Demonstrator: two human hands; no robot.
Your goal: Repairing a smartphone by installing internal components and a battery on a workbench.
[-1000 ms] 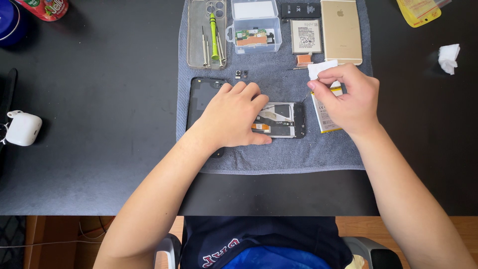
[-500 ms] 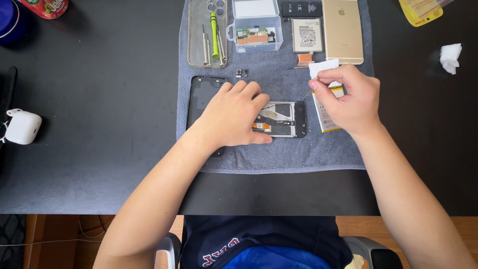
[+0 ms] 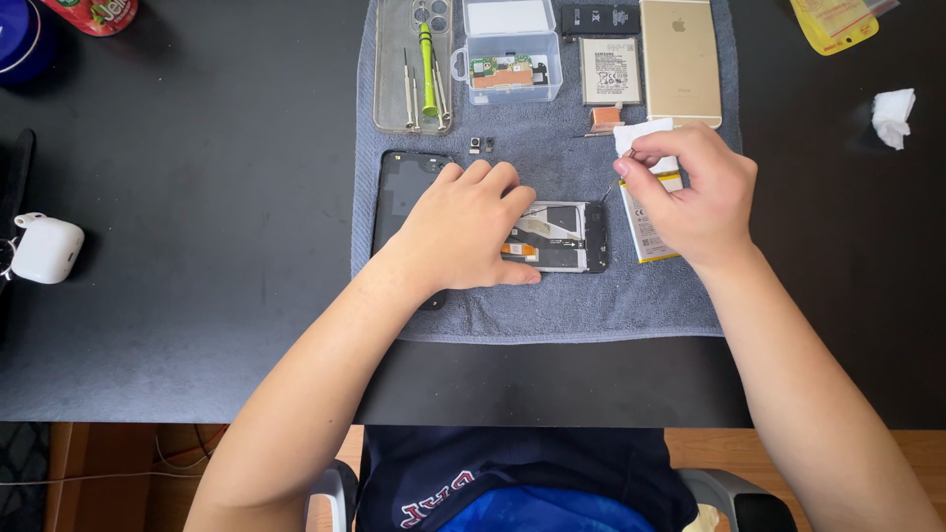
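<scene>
An opened black phone lies flat on a grey cloth mat, its inner parts showing at the right end. My left hand rests palm down on the phone and covers its middle. My right hand hovers just right of the phone, its fingers pinched on a small white wipe and a thin metal tool whose tip points toward the phone. A flat battery lies under that hand, partly hidden.
At the mat's far edge sit a clear phone case with screwdrivers, a clear parts box, a second battery and a gold phone. A white earbud case and crumpled tissue lie on the black desk.
</scene>
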